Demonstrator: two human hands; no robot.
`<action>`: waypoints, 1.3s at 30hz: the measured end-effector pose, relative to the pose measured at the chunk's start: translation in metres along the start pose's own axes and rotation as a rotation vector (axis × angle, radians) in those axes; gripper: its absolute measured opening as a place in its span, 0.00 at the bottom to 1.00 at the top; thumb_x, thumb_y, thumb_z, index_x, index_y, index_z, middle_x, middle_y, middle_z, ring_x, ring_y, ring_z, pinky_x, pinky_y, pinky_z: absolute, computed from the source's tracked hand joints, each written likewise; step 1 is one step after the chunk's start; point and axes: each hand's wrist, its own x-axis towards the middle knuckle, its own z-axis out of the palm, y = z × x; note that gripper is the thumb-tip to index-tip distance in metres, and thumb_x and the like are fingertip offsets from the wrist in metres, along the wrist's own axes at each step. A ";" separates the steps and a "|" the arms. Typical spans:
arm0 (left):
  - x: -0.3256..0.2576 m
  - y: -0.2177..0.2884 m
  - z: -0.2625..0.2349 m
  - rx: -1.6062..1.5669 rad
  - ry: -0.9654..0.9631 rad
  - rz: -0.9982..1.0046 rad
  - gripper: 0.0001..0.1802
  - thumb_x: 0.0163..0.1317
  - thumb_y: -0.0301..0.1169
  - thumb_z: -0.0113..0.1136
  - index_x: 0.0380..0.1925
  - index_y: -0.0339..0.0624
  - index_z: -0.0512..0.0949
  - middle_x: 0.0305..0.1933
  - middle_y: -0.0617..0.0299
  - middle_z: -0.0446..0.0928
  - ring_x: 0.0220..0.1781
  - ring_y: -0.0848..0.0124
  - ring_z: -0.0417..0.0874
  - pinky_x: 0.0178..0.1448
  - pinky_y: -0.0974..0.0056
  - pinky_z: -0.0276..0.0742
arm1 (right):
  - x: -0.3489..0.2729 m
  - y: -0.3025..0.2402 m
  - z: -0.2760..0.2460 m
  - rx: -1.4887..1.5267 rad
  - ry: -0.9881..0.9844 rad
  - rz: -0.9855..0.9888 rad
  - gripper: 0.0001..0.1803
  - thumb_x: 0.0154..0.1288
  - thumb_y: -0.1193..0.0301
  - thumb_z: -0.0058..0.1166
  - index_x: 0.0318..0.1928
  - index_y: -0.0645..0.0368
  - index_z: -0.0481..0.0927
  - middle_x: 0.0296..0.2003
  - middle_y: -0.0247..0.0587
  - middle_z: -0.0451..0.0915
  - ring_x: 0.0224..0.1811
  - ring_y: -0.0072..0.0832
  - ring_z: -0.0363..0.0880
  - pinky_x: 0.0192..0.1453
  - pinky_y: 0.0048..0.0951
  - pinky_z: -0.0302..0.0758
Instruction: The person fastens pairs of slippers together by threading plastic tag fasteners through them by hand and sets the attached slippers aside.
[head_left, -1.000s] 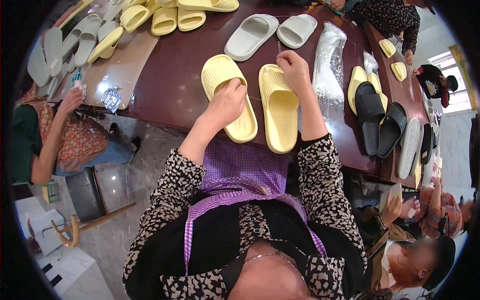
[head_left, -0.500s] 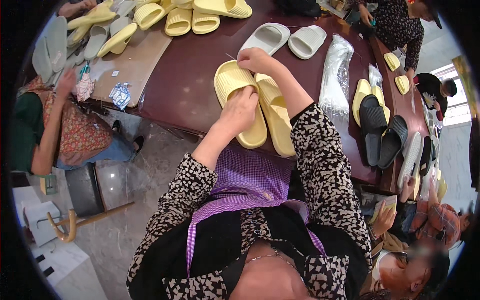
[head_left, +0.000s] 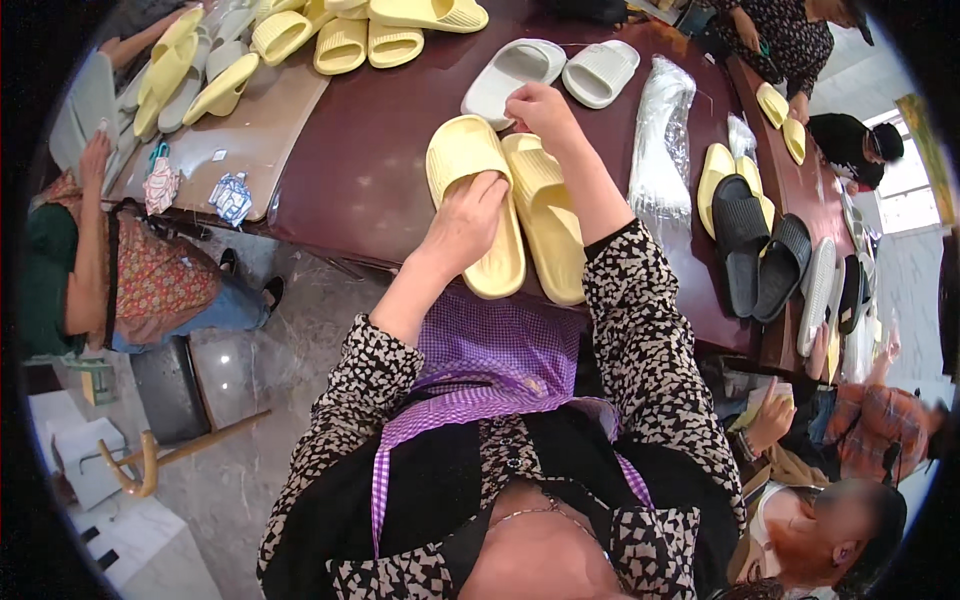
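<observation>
A pair of yellow slide slippers lies side by side at the table's near edge: the left slipper [head_left: 468, 145] and the right slipper [head_left: 550, 215]. My left hand [head_left: 465, 222] is at the foot opening of the left slipper, fingers curled together against the strap's edge. What they pinch is hidden. Just beyond the toe ends, my right hand [head_left: 543, 112] is closed in a pinch, raised close to a light grey slipper [head_left: 512, 75]. Anything in its fingertips is too small to make out. A second grey slipper [head_left: 602, 75] lies to the right.
To the right lie a clear bag of thin white strips [head_left: 662, 140] and black slippers [head_left: 742, 240]. Yellow slippers [head_left: 340, 45] are heaped at the far left, near scissors with cloth-wrapped handles [head_left: 162, 185]. Co-workers stand or sit on both sides. A wooden chair [head_left: 150, 465] stands behind left.
My right hand has lifted off the slippers' toe ends and moved slightly right and away. The left hand stays at the strap opening. The whole view has shifted a little.
</observation>
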 end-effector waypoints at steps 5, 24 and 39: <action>-0.003 0.011 -0.018 0.012 -0.100 0.035 0.17 0.56 0.20 0.55 0.47 0.32 0.73 0.50 0.49 0.74 0.42 0.56 0.81 0.45 0.60 0.79 | -0.035 0.005 -0.029 0.152 0.111 -0.038 0.05 0.58 0.76 0.53 0.34 0.65 0.78 0.28 0.35 0.79 0.28 0.20 0.76 0.34 0.20 0.73; 0.104 0.022 0.037 -0.605 -0.073 -0.753 0.10 0.62 0.30 0.57 0.39 0.34 0.79 0.26 0.66 0.76 0.23 0.80 0.75 0.26 0.75 0.70 | -0.087 0.026 -0.051 0.439 0.186 -0.277 0.04 0.63 0.79 0.53 0.38 0.65 0.76 0.33 0.33 0.80 0.38 0.17 0.77 0.43 0.19 0.73; 0.089 0.009 0.035 -1.072 0.083 -0.831 0.07 0.62 0.27 0.59 0.38 0.34 0.79 0.24 0.70 0.73 0.21 0.84 0.68 0.24 0.77 0.64 | -0.102 0.014 -0.049 0.220 0.214 -0.167 0.06 0.60 0.76 0.57 0.38 0.65 0.80 0.30 0.30 0.81 0.33 0.14 0.77 0.39 0.18 0.74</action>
